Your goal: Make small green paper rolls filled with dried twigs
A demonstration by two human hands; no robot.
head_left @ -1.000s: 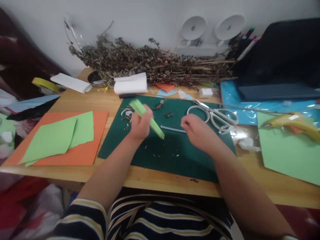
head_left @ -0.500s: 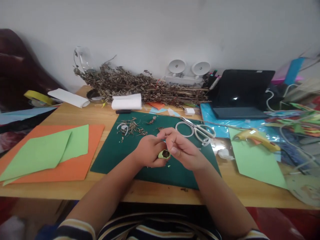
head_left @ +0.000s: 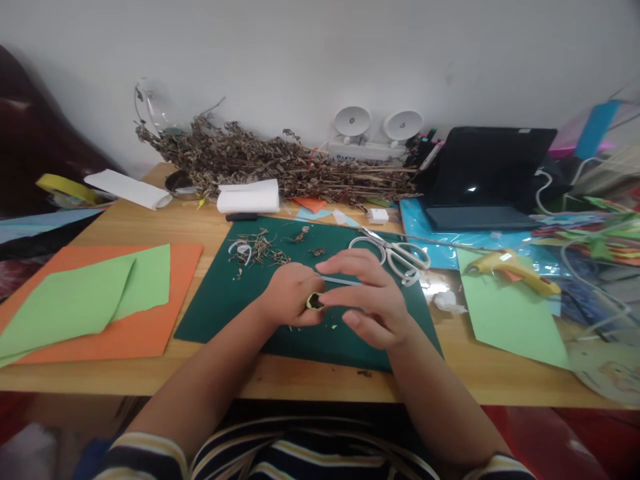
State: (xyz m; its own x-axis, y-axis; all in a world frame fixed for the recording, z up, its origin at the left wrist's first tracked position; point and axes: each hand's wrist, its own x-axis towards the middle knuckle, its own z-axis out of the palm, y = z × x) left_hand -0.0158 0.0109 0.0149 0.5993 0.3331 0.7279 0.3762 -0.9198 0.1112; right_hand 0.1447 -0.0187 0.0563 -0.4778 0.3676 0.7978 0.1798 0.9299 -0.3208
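My left hand [head_left: 291, 293] is closed round a small green paper tube [head_left: 315, 302], whose open end faces me and shows dark, dry plant bits inside. Beside it, my right hand [head_left: 373, 300] has its fingers spread, with one fingertip at or near the tube's rim; I cannot tell whether it touches. A thin pale strip [head_left: 340, 281] shows between the two hands. Both hands are above a dark green cutting mat [head_left: 215, 293]. Broken dry stems [head_left: 260, 248] and a white curled strip [head_left: 240, 251] lie on the mat's left part. White-handled scissors [head_left: 400, 257] rest at its upper right.
Green paper sheets [head_left: 70, 300] lie on an orange sheet [head_left: 175, 287] at left. A yellow glue gun [head_left: 515, 270] rests on green paper at right. Behind the mat are a dried plant bundle [head_left: 260, 163], a white paper roll [head_left: 249, 197] and a dark tablet [head_left: 493, 173].
My right hand's fingers have spread out from a bent, pinched pose. My left hand has moved slightly left with the tube. The pale strip now shows between the hands.
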